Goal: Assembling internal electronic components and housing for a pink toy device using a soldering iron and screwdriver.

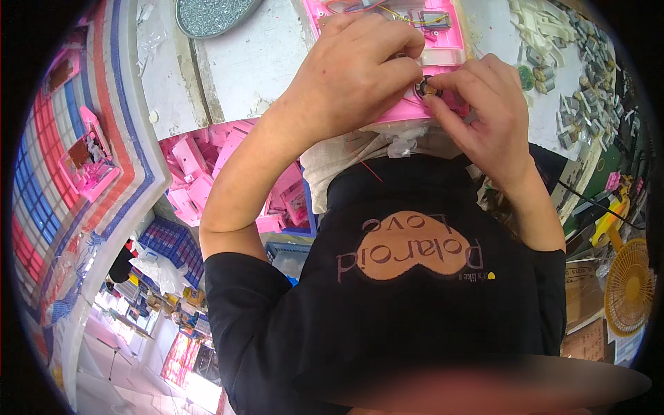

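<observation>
My right hand (490,114) pinches a small round black-rimmed part (427,88) with a metallic-looking middle, possibly a small speaker, between thumb and forefinger. Beside it, my left hand (363,69) is closed with its fingers curled. Its fingertips come close to the round part, and whatever they hold is hidden. Both hands are over a pink plastic housing (453,61) at the table's near edge. Inside the housing's far part sit a grey motor-like block (434,19) and thin red, blue and yellow wires. The left hand covers part of the housing.
A round tray of small screws (214,15) stands far left. Small motors (591,104) are heaped at the right near white plastic parts (543,28). Below the table, a bin (309,211) holds pink housings. Another pink piece (90,166) lies on striped sheeting. A yellow fan (628,287) stands right.
</observation>
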Available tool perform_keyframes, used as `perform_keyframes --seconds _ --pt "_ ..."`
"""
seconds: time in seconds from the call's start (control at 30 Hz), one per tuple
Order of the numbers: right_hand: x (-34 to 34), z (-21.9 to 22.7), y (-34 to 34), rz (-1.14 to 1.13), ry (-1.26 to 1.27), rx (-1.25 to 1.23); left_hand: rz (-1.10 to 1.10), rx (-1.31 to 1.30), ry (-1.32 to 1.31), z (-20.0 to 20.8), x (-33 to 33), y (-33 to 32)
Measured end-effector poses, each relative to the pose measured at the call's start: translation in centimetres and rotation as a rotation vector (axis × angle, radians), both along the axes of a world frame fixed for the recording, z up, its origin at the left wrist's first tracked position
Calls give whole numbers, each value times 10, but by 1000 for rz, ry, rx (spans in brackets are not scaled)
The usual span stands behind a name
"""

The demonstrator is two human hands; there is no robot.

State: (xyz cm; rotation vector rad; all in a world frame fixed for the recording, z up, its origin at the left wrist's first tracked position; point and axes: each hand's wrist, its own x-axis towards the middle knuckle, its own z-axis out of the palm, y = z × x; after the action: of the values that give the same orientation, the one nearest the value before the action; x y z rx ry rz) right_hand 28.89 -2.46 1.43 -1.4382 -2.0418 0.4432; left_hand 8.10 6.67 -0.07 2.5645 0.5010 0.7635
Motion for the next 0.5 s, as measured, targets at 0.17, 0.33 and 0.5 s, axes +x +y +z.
perform_keyframes --seconds 0.17,0.33,0.5 --pt "-1 1 0 -11 -6 -7 -4 -17 -20 1 -2 0" --pt "-1 0 0 -11 22 11 -32 42 -74 -6 -10 3" --pt "0 1 -1 -4 20 -35 13 55 -26 1 -24 -12"
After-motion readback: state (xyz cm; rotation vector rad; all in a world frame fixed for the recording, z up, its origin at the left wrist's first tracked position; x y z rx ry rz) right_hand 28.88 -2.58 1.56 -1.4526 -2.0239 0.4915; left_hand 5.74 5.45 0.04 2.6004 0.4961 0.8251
